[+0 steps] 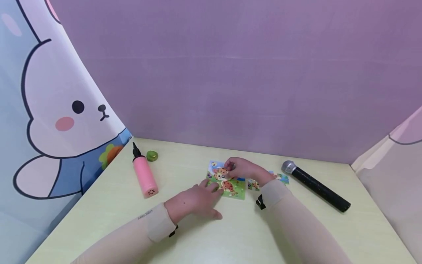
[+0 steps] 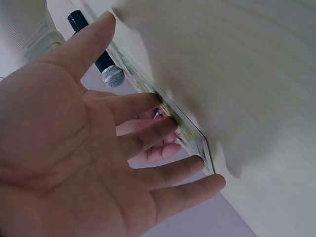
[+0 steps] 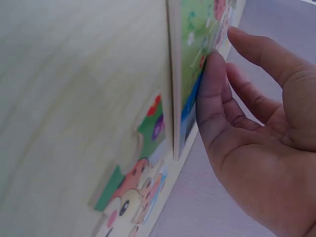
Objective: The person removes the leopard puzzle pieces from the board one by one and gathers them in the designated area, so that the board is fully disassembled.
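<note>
Head view: squarish puzzle board between left hand, spread-fingered at its left edge, and right hand, bent over its far right, pinch impossible to tell, both equally near.

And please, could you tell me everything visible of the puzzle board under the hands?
The puzzle board is thin, with a pale, wood-like edge. Its face shows a spotted cartoon animal on green ground with blue sky above, and a dark blue patch at right. It lies flat on the table. The left hand seems to touch its left side; the right hand partly covers its upper right.
</note>
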Available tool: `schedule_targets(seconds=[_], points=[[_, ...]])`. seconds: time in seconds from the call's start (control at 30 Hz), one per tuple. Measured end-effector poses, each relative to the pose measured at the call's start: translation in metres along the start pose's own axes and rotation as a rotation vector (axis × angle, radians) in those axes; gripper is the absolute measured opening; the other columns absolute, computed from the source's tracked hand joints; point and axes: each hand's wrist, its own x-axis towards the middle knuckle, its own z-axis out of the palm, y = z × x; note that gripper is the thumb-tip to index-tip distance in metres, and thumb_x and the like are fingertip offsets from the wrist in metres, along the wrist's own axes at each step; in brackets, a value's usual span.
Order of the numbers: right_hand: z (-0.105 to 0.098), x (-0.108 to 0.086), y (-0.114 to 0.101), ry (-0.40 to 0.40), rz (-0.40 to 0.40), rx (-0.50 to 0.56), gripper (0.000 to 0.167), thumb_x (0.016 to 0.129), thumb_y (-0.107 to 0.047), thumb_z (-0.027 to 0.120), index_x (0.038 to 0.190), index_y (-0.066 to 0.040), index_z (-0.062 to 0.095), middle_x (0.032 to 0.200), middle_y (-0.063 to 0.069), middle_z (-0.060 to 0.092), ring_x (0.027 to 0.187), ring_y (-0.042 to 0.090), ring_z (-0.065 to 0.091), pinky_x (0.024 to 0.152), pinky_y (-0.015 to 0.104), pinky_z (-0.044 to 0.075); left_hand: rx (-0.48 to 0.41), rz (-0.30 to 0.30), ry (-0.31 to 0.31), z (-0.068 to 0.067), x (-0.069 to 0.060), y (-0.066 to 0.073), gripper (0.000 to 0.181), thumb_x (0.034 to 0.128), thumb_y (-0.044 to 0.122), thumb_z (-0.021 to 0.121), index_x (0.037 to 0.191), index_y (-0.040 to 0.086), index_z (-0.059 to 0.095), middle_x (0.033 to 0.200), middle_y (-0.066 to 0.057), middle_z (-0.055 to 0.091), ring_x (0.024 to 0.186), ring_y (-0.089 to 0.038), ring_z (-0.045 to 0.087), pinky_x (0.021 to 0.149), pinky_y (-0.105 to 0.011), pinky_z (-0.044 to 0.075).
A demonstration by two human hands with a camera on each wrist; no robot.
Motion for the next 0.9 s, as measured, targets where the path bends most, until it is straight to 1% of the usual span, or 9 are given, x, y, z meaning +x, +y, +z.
schedule_targets(seconds=[0.07, 0.27, 0.5, 0.67, 0.9], points=[[0.0005, 0.0005, 0.0009, -0.004, -0.002, -0.015, 0.033, 0.099, -0.016, 0.075, 0.129, -0.005, 0.064, 0.119, 0.011, 0.066, 0.098, 0.019, 0.066, 0.088, 0.031, 0.060, -0.008, 0.010, -0.007, -0.0009, -0.0012, -0.0009, 0.095, 0.0939, 0.072, 0.066, 0.168, 0.021, 0.036, 0.178, -0.006, 0.028, 0.164, -0.045, 0.024, 0.126, -0.064, 0.040], [0.0009, 0.0024, -0.0003, -0.010, -0.015, -0.084, 0.035, 0.095, -0.017, 0.081, 0.125, -0.007, 0.067, 0.116, 0.008, 0.068, 0.103, 0.019, 0.062, 0.095, 0.036, 0.056, -0.012, 0.031, -0.030, -0.0021, 0.0003, -0.0055, 0.095, 0.0942, 0.073, 0.064, 0.169, 0.023, 0.034, 0.178, -0.005, 0.027, 0.164, -0.047, 0.024, 0.124, -0.064, 0.043], [0.0009, 0.0024, -0.0018, -0.022, -0.007, -0.082, 0.042, 0.093, -0.018, 0.084, 0.128, -0.005, 0.065, 0.118, 0.010, 0.067, 0.103, 0.019, 0.060, 0.093, 0.034, 0.055, 0.021, 0.059, -0.017, -0.0011, 0.0044, -0.0094, 0.092, 0.0951, 0.073, 0.062, 0.168, 0.022, 0.037, 0.174, -0.006, 0.034, 0.161, -0.047, 0.031, 0.122, -0.061, 0.047], [0.0014, 0.0036, -0.0013, -0.019, 0.003, -0.113, 0.045, 0.091, -0.022, 0.086, 0.127, -0.006, 0.065, 0.117, 0.009, 0.067, 0.103, 0.019, 0.060, 0.094, 0.035, 0.055, 0.014, 0.056, -0.015, -0.0028, 0.0047, -0.0092, 0.091, 0.0944, 0.072, 0.064, 0.167, 0.023, 0.039, 0.172, -0.006, 0.037, 0.160, -0.046, 0.033, 0.120, -0.061, 0.049], [0.0018, 0.0045, -0.0012, -0.015, 0.017, -0.147, 0.048, 0.090, -0.027, 0.088, 0.126, -0.007, 0.065, 0.115, 0.007, 0.065, 0.102, 0.019, 0.059, 0.094, 0.036, 0.055, -0.004, 0.040, -0.024, -0.0021, 0.0052, -0.0084, 0.092, 0.0939, 0.071, 0.066, 0.168, 0.027, 0.035, 0.174, -0.005, 0.034, 0.162, -0.046, 0.030, 0.119, -0.063, 0.049]])
